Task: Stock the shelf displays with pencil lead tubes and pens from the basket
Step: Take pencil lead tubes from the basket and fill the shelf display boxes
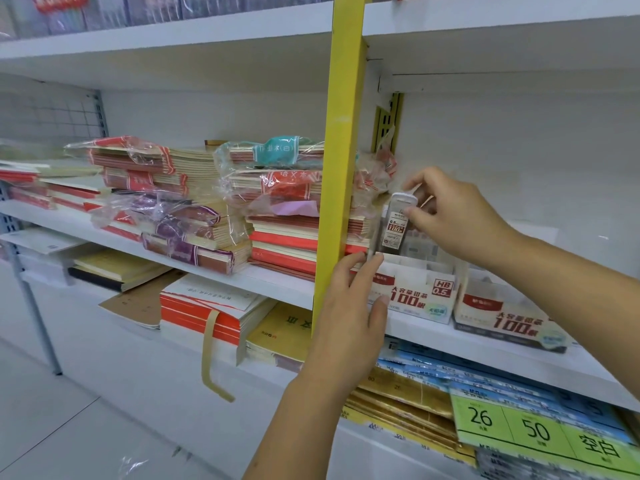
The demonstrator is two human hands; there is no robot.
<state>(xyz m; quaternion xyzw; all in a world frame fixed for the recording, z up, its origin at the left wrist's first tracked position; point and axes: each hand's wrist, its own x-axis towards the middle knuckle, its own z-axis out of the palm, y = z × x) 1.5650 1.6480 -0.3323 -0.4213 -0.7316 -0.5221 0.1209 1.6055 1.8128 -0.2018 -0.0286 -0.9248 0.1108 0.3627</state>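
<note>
My right hand (457,216) pinches a clear pencil lead tube (394,223) with a white cap and a 0.5 label, upright just above a white display box (415,292) marked HB 0.5. My left hand (349,306) holds that box's left front corner, thumb and fingers around its edge. A second matching display box (502,317) stands to the right on the same white shelf (450,336). The basket and pens are out of view.
A yellow upright post (341,161) divides the shelving just left of the boxes. Stacks of plastic-wrapped notebooks (194,206) fill the shelf to the left. Below lie paper packs and green price cards (533,431). The shelf space behind and right of the boxes is bare white.
</note>
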